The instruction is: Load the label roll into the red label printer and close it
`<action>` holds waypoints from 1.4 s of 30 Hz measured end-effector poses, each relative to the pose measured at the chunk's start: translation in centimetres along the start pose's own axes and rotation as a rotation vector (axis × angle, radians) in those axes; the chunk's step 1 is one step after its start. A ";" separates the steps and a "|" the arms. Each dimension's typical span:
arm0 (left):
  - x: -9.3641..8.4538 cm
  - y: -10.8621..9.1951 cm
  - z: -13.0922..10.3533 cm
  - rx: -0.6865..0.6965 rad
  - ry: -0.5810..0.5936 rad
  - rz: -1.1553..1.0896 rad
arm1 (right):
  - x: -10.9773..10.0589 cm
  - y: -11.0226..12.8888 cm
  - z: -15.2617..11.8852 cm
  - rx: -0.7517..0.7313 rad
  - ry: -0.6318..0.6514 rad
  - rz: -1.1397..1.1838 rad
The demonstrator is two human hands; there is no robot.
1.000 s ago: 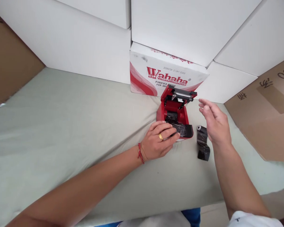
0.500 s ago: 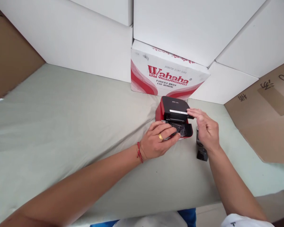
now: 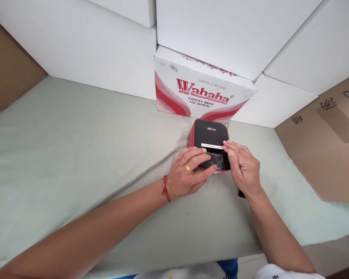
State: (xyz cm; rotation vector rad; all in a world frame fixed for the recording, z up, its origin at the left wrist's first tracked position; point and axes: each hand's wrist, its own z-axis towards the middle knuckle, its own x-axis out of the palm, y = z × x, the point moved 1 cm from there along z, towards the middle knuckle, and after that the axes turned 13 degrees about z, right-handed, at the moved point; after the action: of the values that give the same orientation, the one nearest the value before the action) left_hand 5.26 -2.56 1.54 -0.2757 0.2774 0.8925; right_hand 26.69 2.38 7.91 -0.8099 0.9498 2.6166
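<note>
A small red box [image 3: 191, 136] stands on the cloth-covered table, with a black hinged lid [image 3: 211, 135] that bears a white warning strip. The lid is lowered, and a clear-wrapped black item [image 3: 215, 159] shows below its front edge. My left hand [image 3: 190, 170], with a gold ring and a red bracelet, lies over the box's front left, fingers spread and touching it. My right hand [image 3: 244, 166] rests its outstretched fingertips on the lid's right front edge, thumb lower at the side. A black object [image 3: 241, 194] lies mostly hidden behind the right hand.
A white and red Wahaha water carton [image 3: 203, 89] stands just behind the box. Large white boxes [image 3: 101, 50] form a wall at the back. Brown cardboard [image 3: 325, 135] borders the right side, and more cardboard [image 3: 11, 69] the left. The pale green cloth [image 3: 75, 139] has creases.
The lid has come down from a raised, tilted position to lie nearly flat. My right hand has moved down and left with it. My left hand stays at the box's front left.
</note>
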 end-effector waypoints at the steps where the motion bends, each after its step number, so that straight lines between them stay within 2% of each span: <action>1: -0.1 0.2 -0.1 -0.031 0.013 -0.042 | 0.2 -0.1 -0.1 -0.008 -0.029 0.002; 4: -0.3 1.3 -0.2 -0.253 0.033 -0.171 | 0.9 0.1 -0.7 -0.038 -0.078 -0.005; 8: 0.0 3.2 -0.3 -0.687 0.095 -0.393 | 1.1 1.3 -1.8 -0.107 -0.029 -0.001; 10: 0.3 3.8 -0.3 -0.835 0.145 -0.560 | 1.2 2.0 -2.2 -0.187 -0.011 0.000; 13: 0.6 4.1 -0.1 -0.864 0.205 -0.774 | 1.4 2.7 -2.5 -0.263 -0.013 -0.019; 16: 0.7 3.9 0.3 -0.882 0.236 -0.908 | 1.5 2.8 -2.5 -0.258 -0.025 -0.038; 20: 1.1 3.8 1.0 -1.088 0.231 -1.061 | 1.4 2.7 -2.3 -0.253 -0.019 -0.029; 23: 1.3 3.8 1.6 -1.202 0.234 -1.078 | 1.4 2.7 -2.2 -0.264 -0.010 -0.015; 26: 1.5 3.9 1.9 -1.236 0.233 -1.084 | 1.3 2.9 -1.9 -0.263 -0.013 0.001; 29: 1.6 4.0 1.7 -1.210 0.241 -1.097 | 0.6 3.2 -1.0 -0.232 0.032 0.045; 31: 1.7 4.1 1.1 -1.156 0.271 -1.091 | -0.3 3.3 0.4 -0.108 0.105 0.113; 34: 1.8 4.3 0.1 -1.069 0.322 -1.037 | -1.5 3.0 3.4 0.229 0.215 0.134; 35: 1.9 4.3 -0.2 -1.048 0.329 -1.022 | -1.6 2.9 4.6 0.316 0.272 0.083; 37: 2.0 4.4 -0.7 -1.025 0.329 -1.014 | -1.1 2.6 6.8 0.391 0.431 -0.102; 40: 2.3 4.6 -1.0 -1.003 0.333 -1.008 | 1.0 2.3 9.5 0.379 0.704 -0.464; 42: 2.4 4.7 -1.0 -0.989 0.338 -0.996 | 2.7 2.0 10.6 0.377 0.818 -0.607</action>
State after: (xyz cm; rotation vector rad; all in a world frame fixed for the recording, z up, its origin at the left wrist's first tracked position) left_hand 2.81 1.65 -0.78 -1.3551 -0.0383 -0.0885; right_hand 19.25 7.82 14.13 -1.7606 1.0863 1.5130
